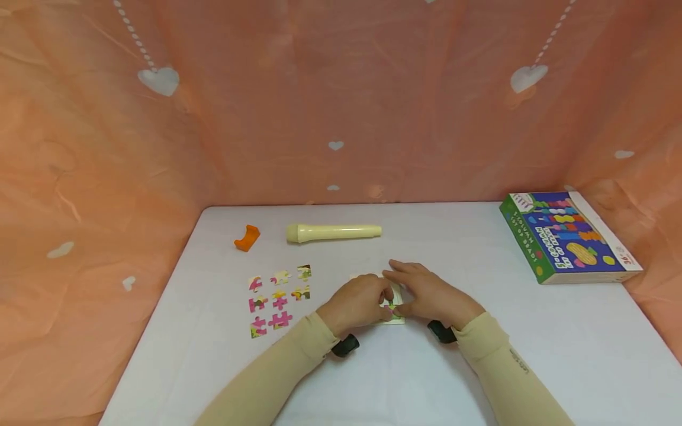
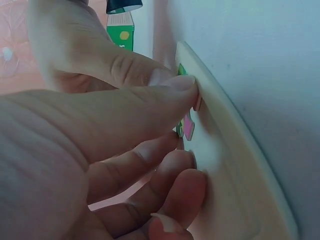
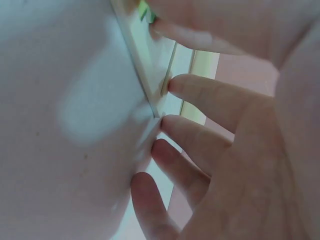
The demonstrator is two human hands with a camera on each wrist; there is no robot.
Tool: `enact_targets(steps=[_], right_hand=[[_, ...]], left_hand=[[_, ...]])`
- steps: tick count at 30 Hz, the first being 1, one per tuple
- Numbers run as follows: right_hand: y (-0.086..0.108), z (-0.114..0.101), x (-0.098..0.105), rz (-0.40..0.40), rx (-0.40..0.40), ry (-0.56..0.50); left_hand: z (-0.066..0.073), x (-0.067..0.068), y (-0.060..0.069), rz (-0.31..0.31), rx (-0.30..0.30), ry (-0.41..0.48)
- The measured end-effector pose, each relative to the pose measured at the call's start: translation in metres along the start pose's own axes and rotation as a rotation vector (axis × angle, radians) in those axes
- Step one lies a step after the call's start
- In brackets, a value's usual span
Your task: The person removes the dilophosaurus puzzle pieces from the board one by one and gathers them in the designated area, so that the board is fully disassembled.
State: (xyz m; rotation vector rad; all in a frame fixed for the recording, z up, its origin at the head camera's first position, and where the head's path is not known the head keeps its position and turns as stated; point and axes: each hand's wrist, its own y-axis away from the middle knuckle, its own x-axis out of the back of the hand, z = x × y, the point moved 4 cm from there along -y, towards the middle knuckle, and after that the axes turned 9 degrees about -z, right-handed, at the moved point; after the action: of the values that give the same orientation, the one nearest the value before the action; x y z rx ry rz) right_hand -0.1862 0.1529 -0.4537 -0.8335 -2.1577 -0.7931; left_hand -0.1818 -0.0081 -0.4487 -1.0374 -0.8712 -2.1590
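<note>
A cream puzzle board (image 1: pixel 398 322) lies flat on the white table under both hands. In its near right part is a green and pink jigsaw piece (image 2: pixel 188 128), partly covered by fingertips. My left hand (image 1: pixel 358 303) pinches at this piece, thumb on top and the other fingers curled over the board. From the other side my right hand (image 1: pixel 438 297) reaches in; its thumb touches the piece, while its relaxed fingers (image 3: pixel 200 95) rest at the board's edge and on the table. Much of the board is hidden by the hands.
Several loose jigsaw pieces (image 1: pixel 279 300) lie in rows left of the board. Behind them are an orange curved block (image 1: pixel 247 238) and a pale yellow toy microphone (image 1: pixel 334 232). A colourful bead-game box (image 1: pixel 570 239) sits at the back right. Orange cloth (image 1: pixel 341 106) hangs around the table.
</note>
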Motion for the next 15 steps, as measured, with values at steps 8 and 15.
enact_targets(steps=[8, 15], right_hand=[[0.0017, -0.0006, 0.0007, -0.019, -0.016, 0.002], [0.0011, -0.0003, 0.0002, -0.03, -0.022, -0.029]], left_hand=[[0.0009, -0.0015, -0.0013, -0.012, -0.002, 0.025], [0.0008, -0.0013, -0.0011, -0.011, -0.004, 0.034]])
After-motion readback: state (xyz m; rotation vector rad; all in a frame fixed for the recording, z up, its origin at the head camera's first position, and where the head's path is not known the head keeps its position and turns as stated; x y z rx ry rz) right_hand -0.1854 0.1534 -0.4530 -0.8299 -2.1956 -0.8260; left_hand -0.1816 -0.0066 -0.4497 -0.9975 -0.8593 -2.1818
